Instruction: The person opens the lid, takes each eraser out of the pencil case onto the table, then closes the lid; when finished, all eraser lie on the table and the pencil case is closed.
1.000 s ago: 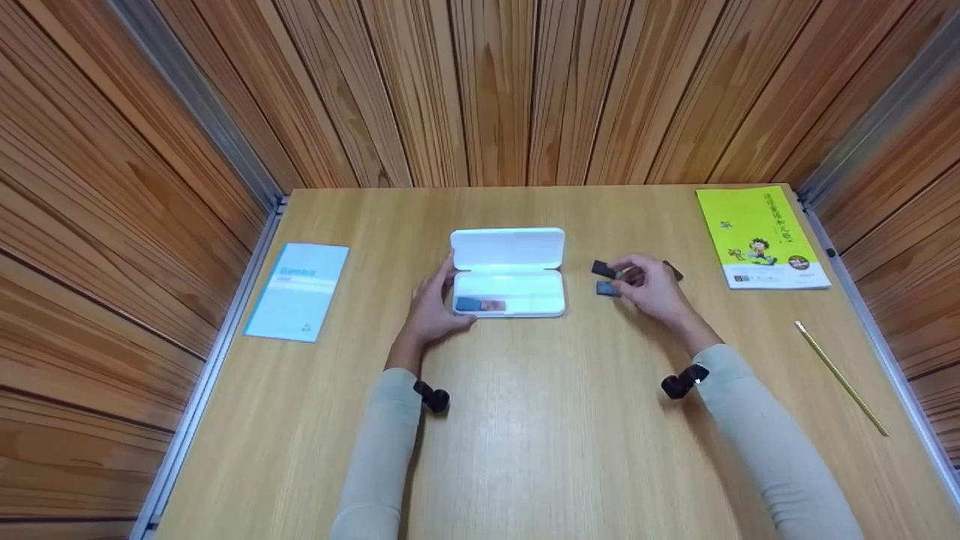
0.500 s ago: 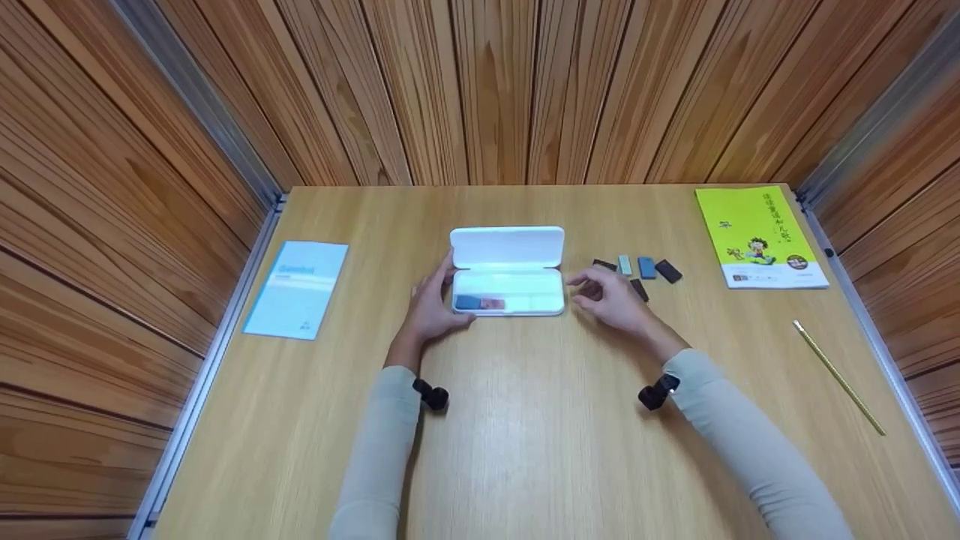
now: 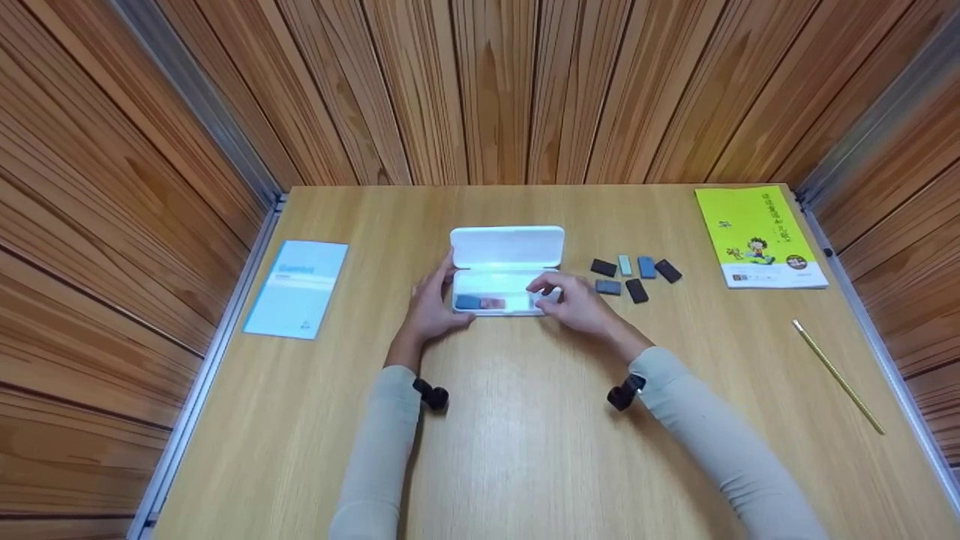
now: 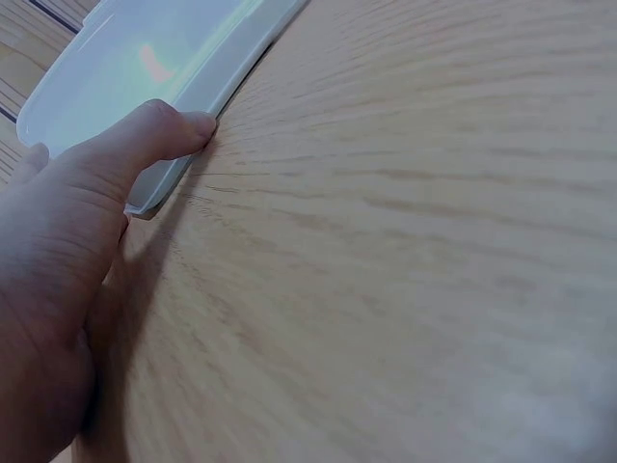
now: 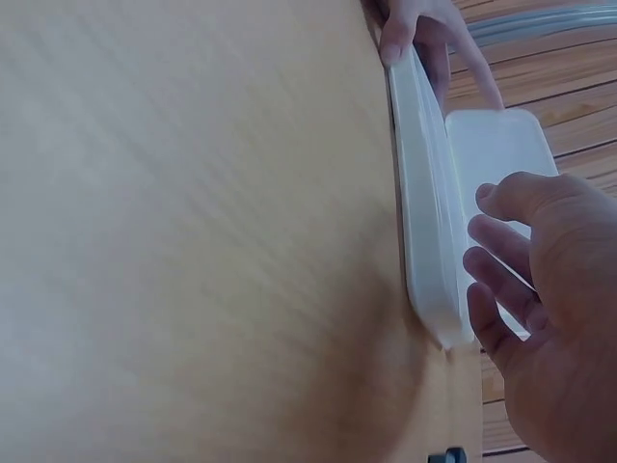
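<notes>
A white pencil case (image 3: 509, 271) lies with its lid raised at the middle of the table. My left hand (image 3: 433, 306) grips its left end, thumb at the front edge, fingers behind. Inside, at the front left, sit a blue block (image 3: 468, 302) and a pinkish one (image 3: 493, 304) beside it. Over the case's right half is my right hand (image 3: 581, 306), fingers loosely bent; in the right wrist view nothing shows between its fingers (image 5: 501, 246). Several small eraser-like blocks lie right of the case, among them a dark one (image 3: 637, 291) and a blue one (image 3: 646, 267).
A light blue booklet (image 3: 296, 289) lies on the left of the table (image 3: 510, 450). On the right are a yellow-green book (image 3: 761, 238) and a gold pencil (image 3: 838, 376). Wood-patterned panels (image 3: 495, 90) stand behind and at both sides.
My right hand has moved left from the small blocks to above the case's right half, leaving those blocks on the table. The left hand has stayed on the case.
</notes>
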A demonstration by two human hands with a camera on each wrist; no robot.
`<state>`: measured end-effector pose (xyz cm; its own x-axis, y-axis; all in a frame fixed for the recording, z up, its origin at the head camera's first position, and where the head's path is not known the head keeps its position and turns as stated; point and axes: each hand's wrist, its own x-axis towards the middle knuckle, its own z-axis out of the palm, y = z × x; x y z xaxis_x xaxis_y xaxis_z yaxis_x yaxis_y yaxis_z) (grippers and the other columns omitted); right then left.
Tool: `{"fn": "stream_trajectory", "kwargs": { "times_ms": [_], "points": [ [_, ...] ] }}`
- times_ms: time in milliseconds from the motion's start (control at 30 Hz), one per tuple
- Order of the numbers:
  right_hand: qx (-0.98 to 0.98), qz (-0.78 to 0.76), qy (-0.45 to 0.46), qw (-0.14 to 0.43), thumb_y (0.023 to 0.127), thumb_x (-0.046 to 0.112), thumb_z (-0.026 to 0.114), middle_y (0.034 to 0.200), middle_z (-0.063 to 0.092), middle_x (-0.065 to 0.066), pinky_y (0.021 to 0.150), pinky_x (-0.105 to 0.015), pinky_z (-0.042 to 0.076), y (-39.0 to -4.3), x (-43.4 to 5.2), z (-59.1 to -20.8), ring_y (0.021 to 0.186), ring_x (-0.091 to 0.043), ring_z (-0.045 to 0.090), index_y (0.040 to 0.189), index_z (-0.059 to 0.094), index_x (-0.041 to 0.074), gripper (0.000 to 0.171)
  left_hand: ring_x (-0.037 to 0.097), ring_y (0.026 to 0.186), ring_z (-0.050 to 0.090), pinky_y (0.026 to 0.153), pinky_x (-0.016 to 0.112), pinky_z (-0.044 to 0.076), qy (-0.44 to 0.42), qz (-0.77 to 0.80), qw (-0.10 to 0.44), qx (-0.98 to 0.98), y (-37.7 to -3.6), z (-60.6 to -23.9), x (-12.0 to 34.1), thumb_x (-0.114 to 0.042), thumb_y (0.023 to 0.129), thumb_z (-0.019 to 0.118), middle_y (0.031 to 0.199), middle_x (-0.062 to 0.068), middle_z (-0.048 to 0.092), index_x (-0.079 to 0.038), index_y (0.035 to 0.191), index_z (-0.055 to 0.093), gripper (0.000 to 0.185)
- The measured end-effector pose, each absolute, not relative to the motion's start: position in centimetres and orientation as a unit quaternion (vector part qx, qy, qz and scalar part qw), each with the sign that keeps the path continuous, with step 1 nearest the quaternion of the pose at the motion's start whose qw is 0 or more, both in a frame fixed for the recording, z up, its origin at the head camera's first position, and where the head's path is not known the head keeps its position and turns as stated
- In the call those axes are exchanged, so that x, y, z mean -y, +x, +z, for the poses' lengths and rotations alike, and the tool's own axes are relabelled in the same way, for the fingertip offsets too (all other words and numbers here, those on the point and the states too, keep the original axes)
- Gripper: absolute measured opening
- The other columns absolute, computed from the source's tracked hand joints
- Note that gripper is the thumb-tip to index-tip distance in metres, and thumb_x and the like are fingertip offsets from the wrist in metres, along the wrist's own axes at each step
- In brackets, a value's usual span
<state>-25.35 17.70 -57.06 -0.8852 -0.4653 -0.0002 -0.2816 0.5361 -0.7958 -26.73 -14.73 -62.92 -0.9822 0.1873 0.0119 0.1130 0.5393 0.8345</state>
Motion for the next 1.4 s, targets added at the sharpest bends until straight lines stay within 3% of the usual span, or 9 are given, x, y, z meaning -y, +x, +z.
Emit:
{"fn": "stream_trajectory", "kwargs": {
  "times_ms": [267,533,833,1067,1400],
  "points": [
    [-0.867,-0.425,-0.227,0.127,0.11,0.011,0.071,0.139,0.073,-0.014,0.11,-0.052,0.055,-25.2,-15.4,-57.3,0.125,-0.034,0.066,0.139,0.076,0.01,0.029,0.031,0.158,0.048,0.14,0.062,0.016,0.09,0.476,0.035,-0.874,-26.8,-63.0,14.7,-0.028,0.081,0.101,0.163,0.004,0.063,-0.034,0.182,0.017,0.132],
    [-0.876,-0.409,-0.212,0.142,0.109,0.014,0.071,0.137,0.072,-0.012,0.103,-0.045,0.047,-25.6,-13.9,-57.6,0.118,-0.029,0.059,0.139,0.076,0.015,0.03,0.03,0.159,0.046,0.14,0.064,0.014,0.078,0.47,0.04,-0.878,-27.0,-62.8,14.7,-0.032,0.082,0.101,0.166,0.001,0.061,-0.04,0.182,0.016,0.132],
    [-0.871,-0.416,-0.21,0.154,0.107,0.013,0.074,0.138,0.075,-0.012,0.112,-0.051,0.045,-25.7,-12.8,-58.0,0.123,-0.031,0.056,0.137,0.077,0.015,0.03,0.029,0.161,0.046,0.141,0.063,0.012,0.078,0.465,0.042,-0.881,-26.9,-62.9,14.7,-0.032,0.082,0.101,0.167,0.001,0.06,-0.042,0.181,0.016,0.131],
    [-0.87,-0.422,-0.209,0.145,0.107,0.014,0.075,0.136,0.076,-0.01,0.109,-0.048,0.045,-25.6,-12.9,-58.1,0.121,-0.03,0.057,0.136,0.077,0.016,0.029,0.03,0.16,0.046,0.14,0.064,0.013,0.084,0.472,0.035,-0.877,-26.9,-62.8,14.7,-0.031,0.082,0.101,0.166,0.002,0.06,-0.042,0.181,0.017,0.13],
    [-0.865,-0.432,-0.219,0.132,0.106,0.01,0.073,0.133,0.079,-0.012,0.113,-0.053,0.048,-25.6,-11.9,-58.1,0.123,-0.034,0.061,0.134,0.077,0.011,0.028,0.032,0.157,0.05,0.136,0.064,0.016,0.099,0.464,0.029,-0.88,-26.9,-62.8,14.9,-0.029,0.082,0.1,0.165,0.006,0.063,-0.03,0.183,0.017,0.131]
  ]
}}
